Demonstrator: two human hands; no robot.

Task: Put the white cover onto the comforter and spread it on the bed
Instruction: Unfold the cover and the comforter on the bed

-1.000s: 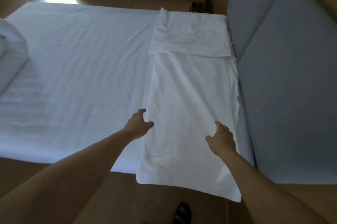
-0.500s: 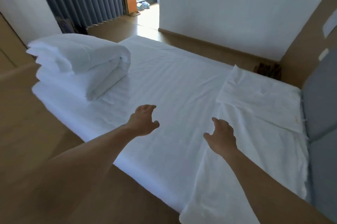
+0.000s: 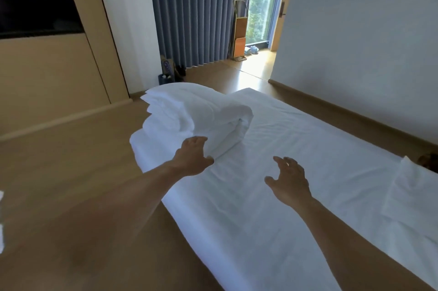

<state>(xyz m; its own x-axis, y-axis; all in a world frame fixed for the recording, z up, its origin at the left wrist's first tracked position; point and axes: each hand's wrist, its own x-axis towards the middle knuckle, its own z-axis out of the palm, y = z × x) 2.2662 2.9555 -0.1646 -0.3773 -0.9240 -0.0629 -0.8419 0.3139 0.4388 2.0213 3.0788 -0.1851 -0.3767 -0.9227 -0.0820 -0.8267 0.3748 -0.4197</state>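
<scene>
Head view: folded comforter (image 3: 196, 115) is stacked at the far-left corner of the bed (image 3: 308, 139); white cover (image 3: 412, 198) lies folded well apart at the right edge; left hand (image 3: 192, 157) is spread at the comforter's near fold, right hand (image 3: 290, 183) spread above the bed, nothing gripped. Risk: if only one layer is grabbed, the stack could be dragged off the edge.
</scene>
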